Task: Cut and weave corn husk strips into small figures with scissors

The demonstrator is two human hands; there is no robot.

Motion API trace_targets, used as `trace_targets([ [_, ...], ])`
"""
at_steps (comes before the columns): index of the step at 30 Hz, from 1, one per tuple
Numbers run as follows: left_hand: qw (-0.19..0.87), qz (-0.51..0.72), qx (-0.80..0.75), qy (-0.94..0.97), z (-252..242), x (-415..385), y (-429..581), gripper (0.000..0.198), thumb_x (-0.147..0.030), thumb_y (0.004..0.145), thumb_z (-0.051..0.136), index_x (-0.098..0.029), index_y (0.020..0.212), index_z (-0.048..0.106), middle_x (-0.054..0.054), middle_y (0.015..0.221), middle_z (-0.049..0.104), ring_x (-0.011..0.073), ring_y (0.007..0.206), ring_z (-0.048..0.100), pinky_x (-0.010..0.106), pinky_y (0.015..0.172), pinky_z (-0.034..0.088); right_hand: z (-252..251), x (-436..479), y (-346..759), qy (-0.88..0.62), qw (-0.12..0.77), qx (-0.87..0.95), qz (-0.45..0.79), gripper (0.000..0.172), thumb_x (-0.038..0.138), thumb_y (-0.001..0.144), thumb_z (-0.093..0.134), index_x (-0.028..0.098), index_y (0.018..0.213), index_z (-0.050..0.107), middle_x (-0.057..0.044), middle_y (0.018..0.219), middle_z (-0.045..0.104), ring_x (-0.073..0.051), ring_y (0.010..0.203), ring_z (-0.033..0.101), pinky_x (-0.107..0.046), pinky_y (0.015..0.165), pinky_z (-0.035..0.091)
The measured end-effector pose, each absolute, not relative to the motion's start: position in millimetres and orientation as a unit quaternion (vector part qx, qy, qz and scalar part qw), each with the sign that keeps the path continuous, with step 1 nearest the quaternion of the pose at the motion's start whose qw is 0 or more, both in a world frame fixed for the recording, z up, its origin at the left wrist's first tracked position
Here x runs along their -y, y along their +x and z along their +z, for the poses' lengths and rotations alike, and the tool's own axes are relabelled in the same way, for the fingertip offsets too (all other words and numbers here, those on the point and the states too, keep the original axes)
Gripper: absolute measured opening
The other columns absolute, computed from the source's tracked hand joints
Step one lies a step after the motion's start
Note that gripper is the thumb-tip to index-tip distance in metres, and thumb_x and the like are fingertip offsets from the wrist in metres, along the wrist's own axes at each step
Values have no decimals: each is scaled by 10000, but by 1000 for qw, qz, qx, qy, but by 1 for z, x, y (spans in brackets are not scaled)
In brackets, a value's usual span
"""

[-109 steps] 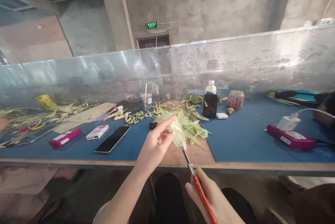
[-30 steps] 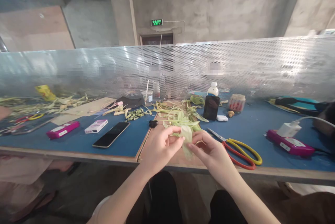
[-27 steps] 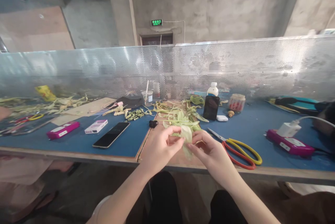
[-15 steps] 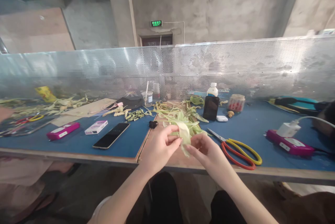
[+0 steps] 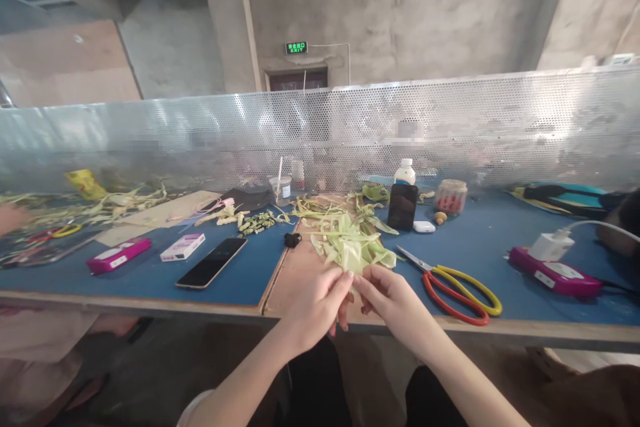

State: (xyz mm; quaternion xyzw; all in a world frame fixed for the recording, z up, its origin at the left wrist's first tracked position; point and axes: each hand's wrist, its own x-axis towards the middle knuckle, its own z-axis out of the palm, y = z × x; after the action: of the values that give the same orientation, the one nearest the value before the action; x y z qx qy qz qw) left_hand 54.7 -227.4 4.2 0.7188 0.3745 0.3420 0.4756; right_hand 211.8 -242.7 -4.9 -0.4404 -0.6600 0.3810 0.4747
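Near the front edge of the blue-topped workbench (image 5: 480, 234), above an inset tan board (image 5: 293, 284), the left hand (image 5: 320, 299) and right hand (image 5: 393, 297) meet thumb to thumb. Both look pinched on the lower end of a pale corn husk piece (image 5: 353, 256) — its upper part stands out just in front of the husk pile (image 5: 330, 224). The other fingers curl beneath, so how the held end lies there cannot be told.

The step in hand appears to be shaping the piece, perhaps gathering or folding its end. The next move seems to call for a steady, light grip from both thumbs, since thin husk could split or slip. The red-and-yellow-handled scissors (image 5: 457, 287) lie just beside the right hand, held by neither.
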Motion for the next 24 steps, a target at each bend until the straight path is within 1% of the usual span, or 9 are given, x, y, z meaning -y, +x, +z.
trace_targets([
  [5,536,362,-349,678,4,227,62,378,-511,844,350,-182,672,421,-48,504,376,92,427,449,212,414,325,-7,242,209,-417,482,652,411,371,505,844,430,185,658,397,57,519,407,-71,457,390,-210,464,309],
  [8,587,372,-337,635,4,227,63,357,-482,836,397,-175,653,400,-63,509,321,71,412,401,206,418,312,-7,244,208,-377,482,631,476,363,504,848,427,176,693,425,55,524,413,-60,438,337,-210,442,260],
  [10,622,377,-316,609,3,227,64,335,-446,836,421,-170,646,400,-64,513,307,63,417,390,205,432,318,-8,246,206,-339,492,600,532,342,479,849,447,166,711,446,50,547,403,-57,456,330,-210,451,248],
  [14,692,377,-257,559,4,226,62,316,-355,847,426,-163,601,381,-61,505,294,50,410,368,198,439,302,-9,245,211,-259,509,509,644,279,367,848,504,160,680,422,50,567,341,-53,493,348,-199,469,249],
  [18,769,385,-165,483,18,217,38,320,-224,809,451,-164,529,307,-75,448,236,29,348,246,178,380,231,-5,234,240,-177,512,400,739,251,241,813,525,162,625,378,66,556,253,-35,447,265,-163,398,204],
  [20,780,437,-112,434,30,212,11,339,-163,776,454,-169,504,252,-77,418,220,28,328,222,174,364,231,2,229,266,-122,530,344,766,226,169,763,532,170,611,365,69,547,246,-33,427,249,-146,360,183],
  [21,770,480,-81,413,38,210,-6,337,-132,767,446,-173,502,241,-75,404,227,32,326,242,173,365,247,7,229,282,-98,561,319,758,218,126,740,523,175,606,358,70,538,250,-33,421,260,-140,354,197],
  [22,744,536,-47,396,45,209,-25,314,-108,760,435,-174,513,254,-70,404,262,37,334,278,171,370,266,13,230,298,-78,605,298,734,206,97,730,502,180,610,357,70,532,261,-33,417,275,-135,357,224],
  [24,651,665,46,363,60,209,-65,233,-109,763,425,-173,569,313,-69,457,384,27,380,374,142,400,314,24,235,333,-56,694,272,665,178,66,735,456,187,631,377,62,528,307,-31,420,323,-127,374,276],
])
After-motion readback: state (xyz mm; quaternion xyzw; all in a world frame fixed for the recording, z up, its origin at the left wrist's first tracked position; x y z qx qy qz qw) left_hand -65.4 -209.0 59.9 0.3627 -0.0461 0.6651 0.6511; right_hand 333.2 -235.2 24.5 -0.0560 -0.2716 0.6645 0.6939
